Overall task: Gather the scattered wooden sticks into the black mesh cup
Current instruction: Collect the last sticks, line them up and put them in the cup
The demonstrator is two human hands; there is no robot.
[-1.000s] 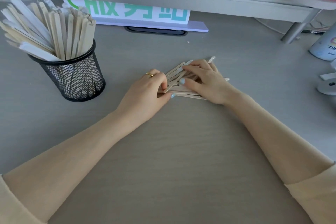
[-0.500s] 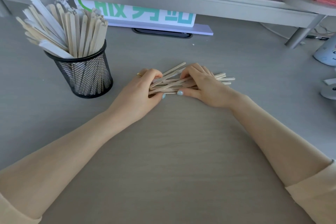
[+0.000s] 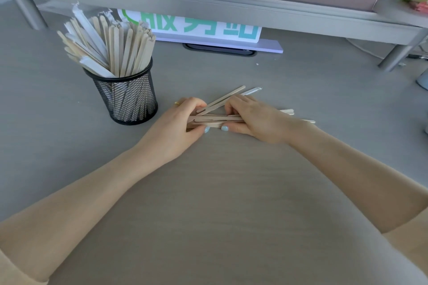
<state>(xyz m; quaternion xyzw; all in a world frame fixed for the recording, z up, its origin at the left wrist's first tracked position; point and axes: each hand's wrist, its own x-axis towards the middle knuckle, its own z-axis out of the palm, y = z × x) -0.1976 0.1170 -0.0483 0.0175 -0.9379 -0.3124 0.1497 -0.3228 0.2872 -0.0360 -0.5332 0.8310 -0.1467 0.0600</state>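
Observation:
A bundle of several wooden sticks [image 3: 217,118] lies mostly flat on the grey desk, pinched between both hands. My left hand [image 3: 178,126] grips the bundle's left ends; my right hand [image 3: 257,118] covers and clasps its right part, with stick tips poking out past the wrist. Two sticks angle up and away to the right. The black mesh cup [image 3: 126,98] stands upright to the left of my hands, a short gap away, crammed with many upright sticks [image 3: 111,48], some in paper wrappers.
A raised grey shelf [image 3: 208,4] on metal legs runs along the back of the desk [image 3: 231,203]. Under it stands a white sign with green characters [image 3: 199,28]. A white object [image 3: 422,81] sits at the right edge.
Both hands have drawn the loose sticks together into a tighter, more parallel bundle. The view has shifted, so the cup appears further right and closer to my left hand.

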